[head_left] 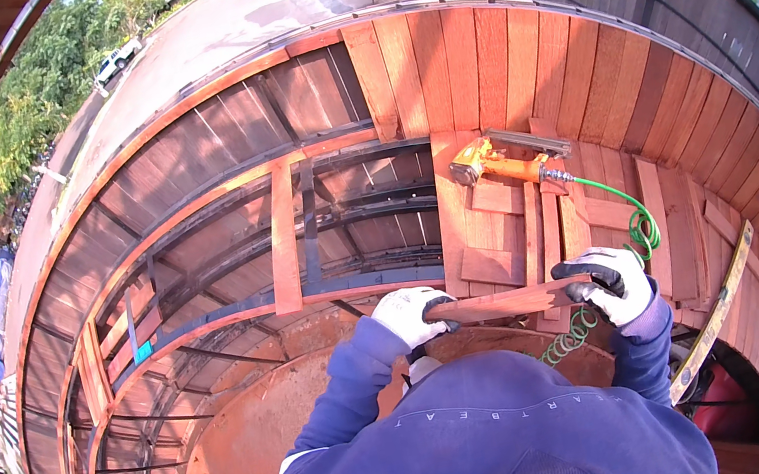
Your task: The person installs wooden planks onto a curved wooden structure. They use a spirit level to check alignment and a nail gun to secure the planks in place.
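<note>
A short reddish wooden board [510, 302] is held level in front of my body, one end in each hand. My left hand [414, 316], in a white glove with dark fingers, is closed round its left end. At the right end, my right hand [611, 282], gloved alike, grips the board with its fingers wrapped over it. Just beyond the board, an orange nail gun [511, 167] lies on the wooden bench surface, with a green coiled air hose [640, 230] running from it toward me.
Loose wood pieces [493, 266] lie on the curved bench beside the nail gun. A yellow spirit level [717, 309] leans at the right. Upright planks [509, 52] line the curved wall. To the left, the metal frame [305, 220] is open, with a wooden crosspiece [283, 239] across it.
</note>
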The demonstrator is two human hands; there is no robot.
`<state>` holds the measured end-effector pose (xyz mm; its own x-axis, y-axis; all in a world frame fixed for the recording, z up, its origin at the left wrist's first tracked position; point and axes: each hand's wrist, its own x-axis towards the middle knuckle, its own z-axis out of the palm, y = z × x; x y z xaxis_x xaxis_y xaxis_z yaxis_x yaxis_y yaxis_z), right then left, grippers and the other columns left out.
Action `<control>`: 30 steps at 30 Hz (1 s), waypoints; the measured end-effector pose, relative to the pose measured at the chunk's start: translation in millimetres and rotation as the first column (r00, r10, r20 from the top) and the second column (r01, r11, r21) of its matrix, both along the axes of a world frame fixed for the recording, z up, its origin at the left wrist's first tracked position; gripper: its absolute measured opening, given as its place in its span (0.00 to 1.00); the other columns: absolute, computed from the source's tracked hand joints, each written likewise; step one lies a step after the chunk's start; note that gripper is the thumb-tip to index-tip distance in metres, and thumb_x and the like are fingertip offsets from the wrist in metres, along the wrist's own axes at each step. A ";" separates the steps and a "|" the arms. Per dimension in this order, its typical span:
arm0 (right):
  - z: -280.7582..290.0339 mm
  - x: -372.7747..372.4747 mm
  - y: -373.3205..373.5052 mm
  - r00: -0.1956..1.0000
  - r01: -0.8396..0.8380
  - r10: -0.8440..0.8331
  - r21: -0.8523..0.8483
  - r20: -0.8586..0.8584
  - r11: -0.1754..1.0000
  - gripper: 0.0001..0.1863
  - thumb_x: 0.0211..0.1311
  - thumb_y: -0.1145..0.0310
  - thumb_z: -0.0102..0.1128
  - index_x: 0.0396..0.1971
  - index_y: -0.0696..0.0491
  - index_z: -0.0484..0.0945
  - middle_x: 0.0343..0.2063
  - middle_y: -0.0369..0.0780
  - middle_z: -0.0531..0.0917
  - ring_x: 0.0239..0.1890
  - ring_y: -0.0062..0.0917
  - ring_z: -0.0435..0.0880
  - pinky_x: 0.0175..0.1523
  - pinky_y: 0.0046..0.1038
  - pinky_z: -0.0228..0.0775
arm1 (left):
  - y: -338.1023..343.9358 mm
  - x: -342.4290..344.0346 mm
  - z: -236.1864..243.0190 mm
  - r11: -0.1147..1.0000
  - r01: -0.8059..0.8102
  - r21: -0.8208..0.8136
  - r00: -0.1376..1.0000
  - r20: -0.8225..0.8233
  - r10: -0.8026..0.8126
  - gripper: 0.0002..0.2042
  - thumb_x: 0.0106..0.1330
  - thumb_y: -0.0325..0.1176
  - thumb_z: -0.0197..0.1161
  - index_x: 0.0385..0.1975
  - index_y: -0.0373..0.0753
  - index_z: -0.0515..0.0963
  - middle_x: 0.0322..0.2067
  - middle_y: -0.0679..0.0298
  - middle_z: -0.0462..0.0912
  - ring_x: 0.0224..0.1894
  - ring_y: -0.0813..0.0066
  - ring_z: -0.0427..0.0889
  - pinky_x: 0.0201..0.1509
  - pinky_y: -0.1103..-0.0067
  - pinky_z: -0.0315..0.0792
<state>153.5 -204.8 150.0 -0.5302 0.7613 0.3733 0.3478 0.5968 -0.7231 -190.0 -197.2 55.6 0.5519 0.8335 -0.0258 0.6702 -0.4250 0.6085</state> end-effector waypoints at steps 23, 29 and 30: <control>-136.9 -98.5 80.6 0.520 0.797 -0.792 0.152 0.320 0.585 0.21 0.51 0.67 0.69 0.46 0.54 0.77 0.40 0.44 0.81 0.46 0.38 0.78 0.52 0.35 0.71 | 364.2 -176.8 -52.1 0.891 -0.348 -0.293 0.504 0.742 0.441 0.16 0.52 0.26 0.72 0.42 0.32 0.80 0.36 0.65 0.85 0.36 0.77 0.81 0.43 0.79 0.75; -151.7 -104.2 52.3 0.450 0.839 -0.864 0.225 0.226 0.496 0.22 0.50 0.73 0.68 0.47 0.55 0.76 0.43 0.44 0.80 0.48 0.40 0.77 0.56 0.37 0.69 | 455.8 -160.7 -84.8 0.929 -0.228 -0.293 0.513 0.775 0.370 0.17 0.52 0.21 0.71 0.43 0.32 0.80 0.39 0.63 0.84 0.37 0.75 0.82 0.44 0.77 0.76; -153.1 -105.2 47.9 0.419 0.855 -0.881 0.232 0.219 0.464 0.22 0.50 0.74 0.68 0.48 0.55 0.76 0.44 0.45 0.80 0.49 0.39 0.77 0.56 0.37 0.68 | 465.4 -156.4 -91.3 0.936 -0.236 -0.260 0.514 0.784 0.347 0.17 0.52 0.20 0.71 0.43 0.32 0.79 0.39 0.63 0.84 0.37 0.75 0.82 0.44 0.77 0.76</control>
<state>48.3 -156.9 -3.1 0.3148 0.8538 0.4146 0.8772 -0.0949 -0.4707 -346.4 268.2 -35.7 0.1079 0.9734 0.2020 -0.0568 -0.1968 0.9788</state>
